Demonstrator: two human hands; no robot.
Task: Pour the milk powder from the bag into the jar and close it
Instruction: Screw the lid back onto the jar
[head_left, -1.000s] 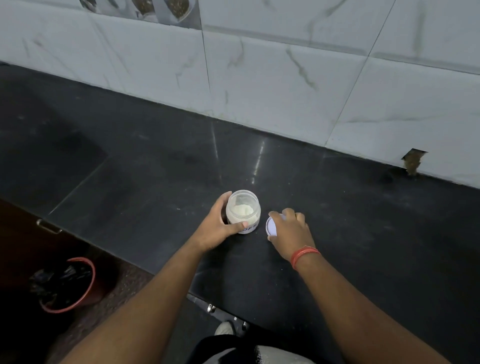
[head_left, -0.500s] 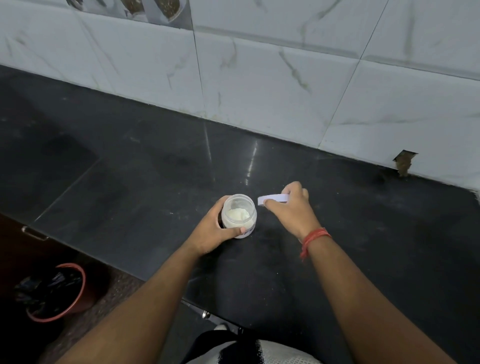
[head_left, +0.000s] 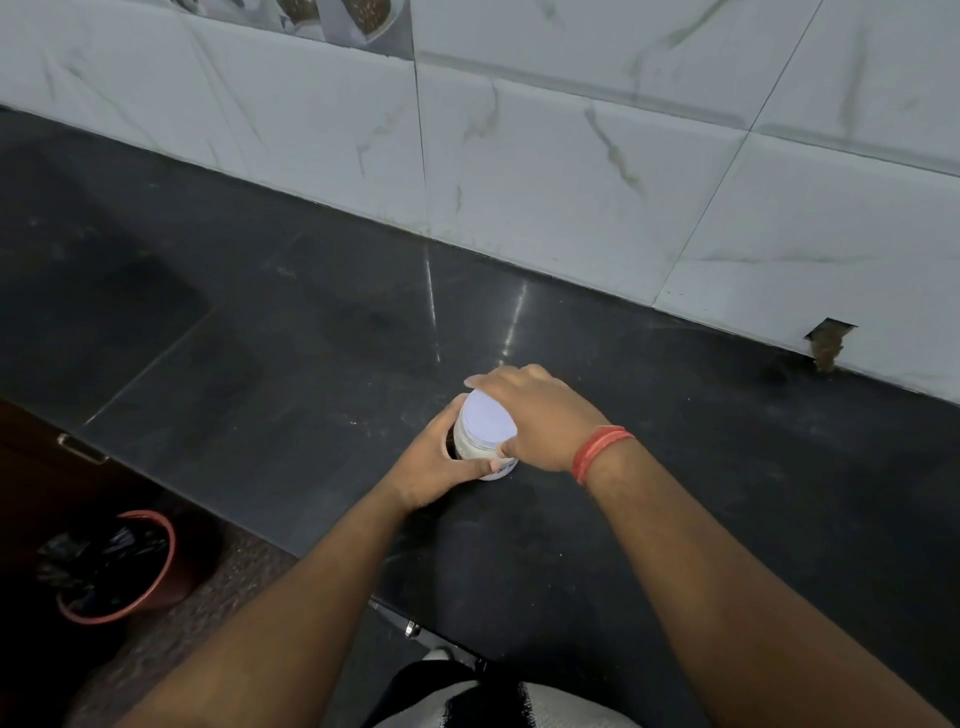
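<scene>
- Head view: the lid (head_left: 488, 422) now sits on top of the jar (head_left: 480, 457); half a second ago the right hand (head_left: 540, 415) held it in the air just beside the open mouth, and a second ago it lay on the counter (head_left: 311, 374).
- Milk powder, seen earlier through the open mouth, is now covered from above; a pale band shows through the clear wall.
- Right hand fingers are clenched around the lid's rim — thumb on the near edge.
- Left hand (head_left: 441, 467) keeps its grip on the jar's side, fingers wrapped round it, as before.
- The jar stands upright on the dark counter, in the same spot, well apart from the tiled wall (head_left: 571, 197).
- A label shows low on the jar, mostly hidden by the thumb — its writing is too small to read.
- A red band (head_left: 600, 451) circles the right wrist.
</scene>
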